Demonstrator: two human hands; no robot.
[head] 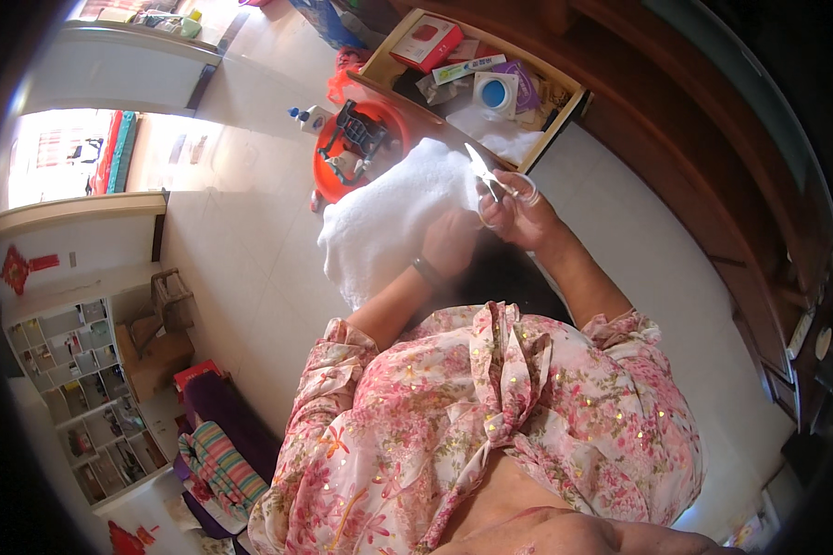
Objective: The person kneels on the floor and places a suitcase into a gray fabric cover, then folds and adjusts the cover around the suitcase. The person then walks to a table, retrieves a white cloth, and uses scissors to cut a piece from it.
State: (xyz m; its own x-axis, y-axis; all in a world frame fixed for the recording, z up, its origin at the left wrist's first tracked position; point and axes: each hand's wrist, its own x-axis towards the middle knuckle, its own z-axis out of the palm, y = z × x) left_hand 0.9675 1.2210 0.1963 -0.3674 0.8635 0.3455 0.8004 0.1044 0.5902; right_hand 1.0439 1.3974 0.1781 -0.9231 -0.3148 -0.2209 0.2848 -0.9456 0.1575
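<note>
A pair of scissors [482, 170] with pale blades and clear handles is in my right hand [524, 215], my fingers at the handle loops. The blades point up and away from me, beside the edge of a white fluffy cloth [396, 201]. This cloth spreads over my lap and reaches toward an orange basin. My left hand [451, 239], with a dark band [427, 270] on its wrist, is closed on the cloth near its right edge; its fingertips are hidden and slightly blurred. Dark fabric [507, 277] shows below both hands.
An open drawer [430, 114] ahead holds boxes, a toothpaste-like carton [468, 69] and white fluffy material [496, 135]. The orange basin [330, 177] on the floor contains a dark frame [361, 132]. A white bottle with a blue cap [312, 119] stands beside it. Wooden furniture [666, 104] lies right.
</note>
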